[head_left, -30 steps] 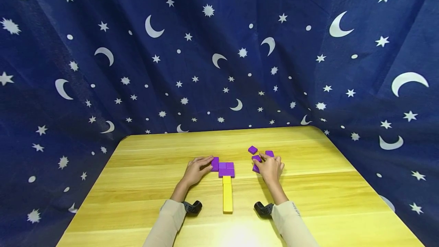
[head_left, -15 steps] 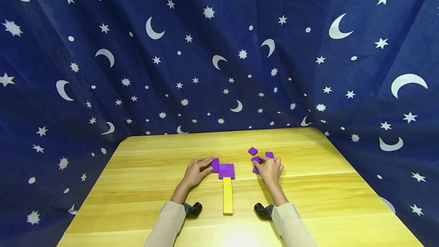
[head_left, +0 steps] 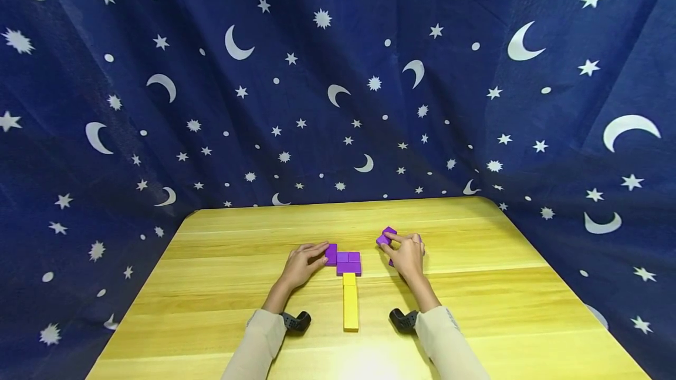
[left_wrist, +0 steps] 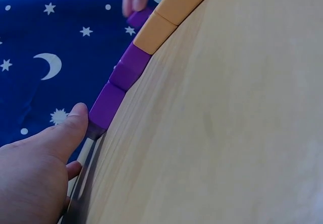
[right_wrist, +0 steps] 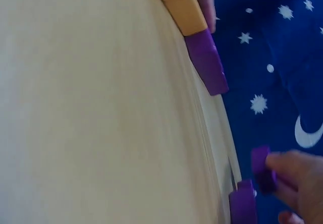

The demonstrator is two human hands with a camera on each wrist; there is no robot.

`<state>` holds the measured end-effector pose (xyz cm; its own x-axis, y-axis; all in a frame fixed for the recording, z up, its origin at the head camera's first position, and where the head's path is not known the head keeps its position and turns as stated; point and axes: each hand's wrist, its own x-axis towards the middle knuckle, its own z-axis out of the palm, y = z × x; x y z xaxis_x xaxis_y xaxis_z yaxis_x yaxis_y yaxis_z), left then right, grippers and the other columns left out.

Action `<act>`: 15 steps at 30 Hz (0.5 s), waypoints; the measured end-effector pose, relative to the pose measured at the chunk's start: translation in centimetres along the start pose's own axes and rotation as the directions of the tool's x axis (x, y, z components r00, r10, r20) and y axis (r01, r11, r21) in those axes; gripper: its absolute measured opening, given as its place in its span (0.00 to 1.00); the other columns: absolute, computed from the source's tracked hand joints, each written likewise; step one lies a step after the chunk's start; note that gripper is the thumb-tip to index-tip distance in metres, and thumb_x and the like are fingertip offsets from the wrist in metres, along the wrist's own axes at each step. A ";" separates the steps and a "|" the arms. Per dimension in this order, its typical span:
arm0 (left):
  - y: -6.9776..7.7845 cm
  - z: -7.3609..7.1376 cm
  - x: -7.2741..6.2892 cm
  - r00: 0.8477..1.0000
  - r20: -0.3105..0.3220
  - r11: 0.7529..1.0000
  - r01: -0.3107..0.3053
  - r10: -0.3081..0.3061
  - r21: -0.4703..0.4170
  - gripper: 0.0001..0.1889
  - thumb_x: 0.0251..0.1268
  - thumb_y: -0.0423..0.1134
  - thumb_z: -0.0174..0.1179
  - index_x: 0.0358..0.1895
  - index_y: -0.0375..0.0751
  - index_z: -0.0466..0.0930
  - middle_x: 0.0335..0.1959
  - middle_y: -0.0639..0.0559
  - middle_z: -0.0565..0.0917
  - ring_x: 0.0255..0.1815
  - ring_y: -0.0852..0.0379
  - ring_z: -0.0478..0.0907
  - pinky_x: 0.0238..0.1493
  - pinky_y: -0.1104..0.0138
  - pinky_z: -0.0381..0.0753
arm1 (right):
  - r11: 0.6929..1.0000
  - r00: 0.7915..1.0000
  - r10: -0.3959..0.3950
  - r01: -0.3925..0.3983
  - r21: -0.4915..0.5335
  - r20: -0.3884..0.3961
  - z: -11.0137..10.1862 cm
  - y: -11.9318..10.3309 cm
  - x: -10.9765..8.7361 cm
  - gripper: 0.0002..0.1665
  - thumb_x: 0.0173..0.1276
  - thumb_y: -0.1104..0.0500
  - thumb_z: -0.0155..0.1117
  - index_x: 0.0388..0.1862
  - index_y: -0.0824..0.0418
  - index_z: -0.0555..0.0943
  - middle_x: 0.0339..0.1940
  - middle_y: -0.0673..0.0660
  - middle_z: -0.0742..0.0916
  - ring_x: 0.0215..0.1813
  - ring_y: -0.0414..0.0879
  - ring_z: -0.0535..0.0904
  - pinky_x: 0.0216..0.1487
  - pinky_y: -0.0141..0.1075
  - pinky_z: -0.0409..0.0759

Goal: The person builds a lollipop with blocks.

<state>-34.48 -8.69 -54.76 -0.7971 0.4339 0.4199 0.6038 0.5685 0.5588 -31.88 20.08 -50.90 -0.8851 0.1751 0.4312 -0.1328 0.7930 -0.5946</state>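
Note:
In the head view my left hand (head_left: 301, 264) rests at the left side of a purple block (head_left: 331, 254), its fingers and thumb holding that edge. This block adjoins two small purple blocks (head_left: 348, 257) above a wider purple block (head_left: 349, 268). Below them, a short yellow block (head_left: 349, 279) and a long yellow block (head_left: 351, 308) form a column. To the right, my right hand (head_left: 409, 255) pinches a purple block (head_left: 383, 240) between thumb and fingers. In the right wrist view that pinched block (right_wrist: 264, 169) is off the table.
A loose purple block (head_left: 389, 230) lies just beyond the pinched one. Another purple block (head_left: 391, 263) shows partly under my right hand. The wooden table (head_left: 222, 286) reaches back to a dark blue curtain (head_left: 296, 151) with moons and stars. Each wrist carries a black camera mount (head_left: 298, 321).
My right hand has moved a little left and lifted the pinched purple block away from the other loose ones. My left hand and the purple and yellow arrangement stay put.

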 end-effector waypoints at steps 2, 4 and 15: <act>-0.1 -0.1 0.0 1.000 0.000 1.000 0.002 -0.002 0.000 0.22 0.65 0.46 0.56 0.61 0.43 0.74 0.60 0.50 0.74 0.61 0.41 0.65 0.55 0.45 0.58 | 0.999 0.999 -0.040 0.039 0.036 0.030 0.4 -0.7 0.4 0.19 0.53 0.52 0.72 0.45 0.55 0.85 0.24 0.59 0.85 0.43 0.54 0.69 0.43 0.47 0.61; -0.1 -0.1 0.0 1.000 0.004 1.000 0.003 -0.003 -0.001 0.22 0.65 0.46 0.56 0.61 0.44 0.73 0.60 0.51 0.73 0.61 0.41 0.65 0.56 0.45 0.58 | 0.995 0.995 -0.068 0.062 0.076 0.068 0.9 -1.5 0.8 0.19 0.53 0.53 0.72 0.45 0.55 0.85 0.29 0.59 0.86 0.43 0.54 0.70 0.42 0.45 0.62; -0.2 0.0 0.0 1.000 0.012 1.000 0.012 -0.013 0.023 0.22 0.66 0.48 0.54 0.62 0.47 0.72 0.61 0.53 0.73 0.61 0.43 0.65 0.55 0.47 0.59 | 0.971 0.931 -0.212 0.166 0.170 0.297 3.3 -4.7 2.6 0.17 0.55 0.55 0.71 0.45 0.53 0.85 0.39 0.57 0.85 0.41 0.55 0.72 0.38 0.41 0.67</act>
<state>-34.64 -8.81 -54.83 -0.8046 0.4349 0.4043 0.5938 0.5897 0.5475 -35.04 14.87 -49.18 -0.9286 -0.1783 0.3255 -0.3522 0.7000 -0.6213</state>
